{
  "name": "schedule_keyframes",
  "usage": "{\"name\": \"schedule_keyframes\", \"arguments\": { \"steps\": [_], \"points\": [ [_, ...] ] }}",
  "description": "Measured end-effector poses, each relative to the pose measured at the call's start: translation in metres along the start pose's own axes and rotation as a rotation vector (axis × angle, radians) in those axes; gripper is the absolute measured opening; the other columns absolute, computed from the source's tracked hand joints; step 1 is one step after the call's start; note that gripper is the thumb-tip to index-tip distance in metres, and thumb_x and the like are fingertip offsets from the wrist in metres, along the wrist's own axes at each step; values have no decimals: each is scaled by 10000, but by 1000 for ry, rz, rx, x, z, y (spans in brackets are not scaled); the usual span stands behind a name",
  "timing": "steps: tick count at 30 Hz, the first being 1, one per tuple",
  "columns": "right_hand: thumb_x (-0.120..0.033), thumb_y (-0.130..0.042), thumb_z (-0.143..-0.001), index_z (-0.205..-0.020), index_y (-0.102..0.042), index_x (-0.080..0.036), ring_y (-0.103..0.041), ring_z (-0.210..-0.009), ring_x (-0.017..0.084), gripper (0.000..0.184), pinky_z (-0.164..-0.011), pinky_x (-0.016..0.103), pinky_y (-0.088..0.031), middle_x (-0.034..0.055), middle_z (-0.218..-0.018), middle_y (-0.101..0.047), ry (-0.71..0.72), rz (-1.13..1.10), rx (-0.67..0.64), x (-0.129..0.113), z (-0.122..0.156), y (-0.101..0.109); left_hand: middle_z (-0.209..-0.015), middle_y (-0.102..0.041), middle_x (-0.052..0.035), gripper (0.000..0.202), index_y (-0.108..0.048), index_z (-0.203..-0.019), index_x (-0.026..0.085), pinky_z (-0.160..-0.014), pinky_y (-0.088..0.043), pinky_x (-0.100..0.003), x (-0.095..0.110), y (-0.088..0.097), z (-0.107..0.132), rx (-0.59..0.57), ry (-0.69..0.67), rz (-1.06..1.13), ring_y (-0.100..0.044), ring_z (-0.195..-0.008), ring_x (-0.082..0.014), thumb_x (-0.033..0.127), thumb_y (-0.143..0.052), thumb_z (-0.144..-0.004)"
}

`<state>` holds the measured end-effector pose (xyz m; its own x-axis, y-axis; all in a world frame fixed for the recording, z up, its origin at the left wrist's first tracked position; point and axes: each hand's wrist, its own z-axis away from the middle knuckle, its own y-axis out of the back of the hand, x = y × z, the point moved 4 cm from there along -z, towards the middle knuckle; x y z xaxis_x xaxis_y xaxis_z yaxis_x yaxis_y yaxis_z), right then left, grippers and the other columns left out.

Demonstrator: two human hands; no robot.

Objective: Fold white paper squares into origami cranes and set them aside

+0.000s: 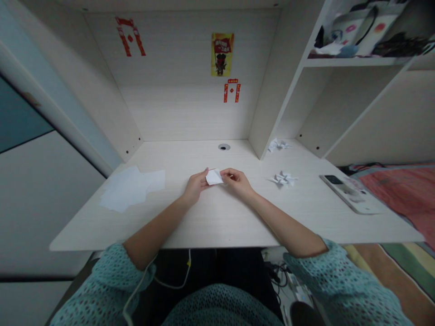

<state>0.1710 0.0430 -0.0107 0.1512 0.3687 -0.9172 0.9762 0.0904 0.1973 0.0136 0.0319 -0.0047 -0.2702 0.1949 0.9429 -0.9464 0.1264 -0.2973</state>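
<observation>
Over the middle of a pale wood-grain desk, the person's forearms angle inward from the front edge and bring both hands close together. The left hand and right hand are both closed in a pinch, their fingertips meeting opposite sides of a small folded white paper held between them, just above the desktop. Teal openwork knit sleeves cover the arms up to the forearms, leaving the wrists bare.

Nothing stands between the hands and the person. To their left, well apart from the left hand, lie loose white paper sheets, overlapping on the desk. To the right, a folded paper figure sits near the right hand, and a second one lies further back by the upright of a white shelf unit. Beyond the first figure, a white phone-like device lies near the desk's right edge, beside a red blanket. A round cable grommet marks the rear of the desk. Red paper decorations and a small yellow-and-red poster hang on the back panel.
</observation>
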Motion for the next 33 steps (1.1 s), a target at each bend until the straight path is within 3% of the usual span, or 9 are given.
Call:
{"name": "schedule_keyframes", "arguments": {
  "steps": [6,10,14,17,22,26,30,33],
  "points": [
    [-253,-561,-725,-819,-652,-167,-505,-627,122,157,-580,243,-388,15,-720,-600,83,97,39,4,-1,0,-976,-683,-156,400,-633,-1010,88,-855,-458,-348,-4,1,-3,-19,44,22,-644,-874,-219,421,-547,-805],
    [-190,-594,-691,-976,-613,-186,-519,-740,155,285,-633,277,-436,60,-924,-581,289,298,139,-14,4,7,-940,-689,-153,380,-627,-995,86,-860,-455,-357,-7,1,-4,-21,93,30,-648,-853,-217,408,-533,-815],
    [-131,-549,-726,-1142,-580,-275,-498,-963,205,441,-795,350,-449,71,-1169,-524,530,547,-2,-32,11,5,-953,-686,-137,339,-629,-962,107,-849,-466,-346,-8,-4,-1,-60,124,18,-645,-839,-200,400,-543,-814],
    [-111,-551,-715,-1157,-580,-292,-501,-973,211,478,-823,370,-446,52,-1150,-561,608,615,-61,-33,14,3,-950,-681,-136,363,-628,-963,114,-833,-478,-364,-9,-8,1,-120,129,2,-637,-838,-203,431,-520,-823],
    [-166,-581,-727,-1078,-629,-242,-547,-889,202,362,-811,355,-454,46,-941,-651,550,609,107,-27,14,8,-1080,-636,-113,441,-591,-1113,156,-869,-460,-381,-6,-13,4,-216,5,-63,-603,-937,-203,473,-524,-815],
    [-168,-559,-744,-1042,-645,-227,-576,-854,189,315,-803,331,-454,34,-920,-680,487,646,134,-27,14,9,-1203,-571,-89,533,-505,-1248,213,-897,-438,-372,-3,-18,7,-283,-109,-173,-541,-1063,-218,431,-603,-771],
    [-169,-537,-752,-1043,-645,-234,-601,-832,182,317,-776,307,-453,19,-949,-696,431,703,139,-27,14,9,-1199,-569,-96,635,-436,-1308,214,-848,-458,-353,-3,-20,7,-282,-145,-225,-546,-1037,-221,411,-638,-739],
    [-225,-533,-785,-1023,-660,-243,-604,-711,168,270,-704,296,-447,18,-808,-704,392,753,171,-27,14,9,-1167,-591,-92,639,-452,-1292,228,-790,-469,-312,-5,-19,5,-268,-156,-266,-572,-981,-207,389,-666,-711]
  ]
}}
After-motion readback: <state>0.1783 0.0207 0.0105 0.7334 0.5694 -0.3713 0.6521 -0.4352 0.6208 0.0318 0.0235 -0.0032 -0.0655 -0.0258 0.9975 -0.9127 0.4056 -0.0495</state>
